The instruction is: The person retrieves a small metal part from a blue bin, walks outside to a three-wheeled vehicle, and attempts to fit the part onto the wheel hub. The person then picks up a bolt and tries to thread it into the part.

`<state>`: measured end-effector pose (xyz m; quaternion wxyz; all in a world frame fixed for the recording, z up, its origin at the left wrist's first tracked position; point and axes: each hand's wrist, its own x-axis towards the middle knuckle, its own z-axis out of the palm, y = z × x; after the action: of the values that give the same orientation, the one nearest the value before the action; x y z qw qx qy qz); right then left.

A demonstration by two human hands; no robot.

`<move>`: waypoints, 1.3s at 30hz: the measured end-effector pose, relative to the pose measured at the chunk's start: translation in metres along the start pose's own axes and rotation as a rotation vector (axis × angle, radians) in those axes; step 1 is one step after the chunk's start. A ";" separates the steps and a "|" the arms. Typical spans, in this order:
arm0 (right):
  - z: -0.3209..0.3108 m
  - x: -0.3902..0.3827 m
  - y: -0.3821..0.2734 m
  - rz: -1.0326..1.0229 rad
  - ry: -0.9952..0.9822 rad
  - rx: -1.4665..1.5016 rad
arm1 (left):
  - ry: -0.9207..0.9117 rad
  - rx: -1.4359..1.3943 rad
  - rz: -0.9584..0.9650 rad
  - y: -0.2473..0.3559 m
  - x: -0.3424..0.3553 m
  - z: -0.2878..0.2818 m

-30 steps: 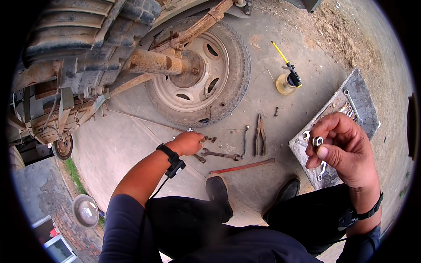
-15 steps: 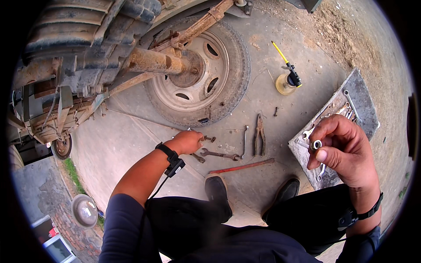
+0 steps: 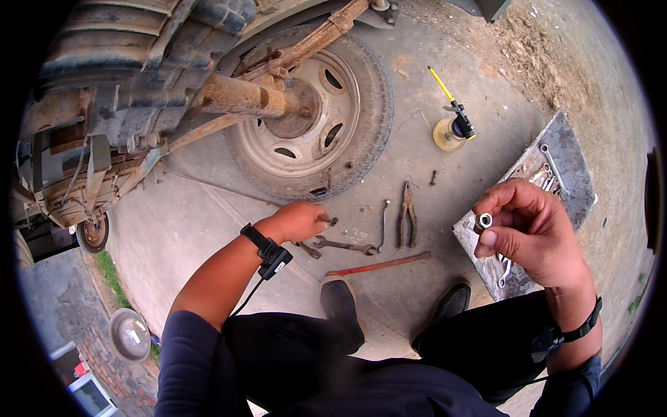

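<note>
My left hand (image 3: 300, 221) is closed with its fingertips round a rusty bolt (image 3: 333, 222), whose end sticks out past the fingers. Most of the bolt is hidden by the hand. Over the right side, my right hand (image 3: 531, 229) pinches a small silver socket (image 3: 484, 221) between thumb and fingers, its open ring turned up toward me. On the concrete just below the left hand lies a rusty open-ended wrench (image 3: 345, 244). Beside that wrench, tool handles (image 3: 307, 250) show partly from under my left wrist.
A detached-looking wheel (image 3: 372, 149) stands by the rusty axle (image 3: 243, 97) of a raised vehicle. Pliers (image 3: 408, 219), a thin wrench (image 3: 384, 226), a red bar (image 3: 379, 264) and a loose bolt (image 3: 433, 178) lie on the floor. Right are an oil can (image 3: 450, 133) and a metal tray (image 3: 580, 160) of wrenches.
My right hand has moved slightly left and up with the socket. The left hand shifts a little, and less of its bolt shows now.
</note>
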<state>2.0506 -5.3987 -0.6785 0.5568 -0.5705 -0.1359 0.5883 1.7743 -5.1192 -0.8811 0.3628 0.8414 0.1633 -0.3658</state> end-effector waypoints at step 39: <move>0.005 0.067 0.067 -0.290 0.078 -0.868 | 0.185 -0.648 0.036 0.081 -0.018 -0.071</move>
<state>2.0309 -5.3649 -0.7645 0.3476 -0.7479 -0.4271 0.3708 1.8412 -5.1232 -0.7952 0.6012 0.7148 0.2886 -0.2105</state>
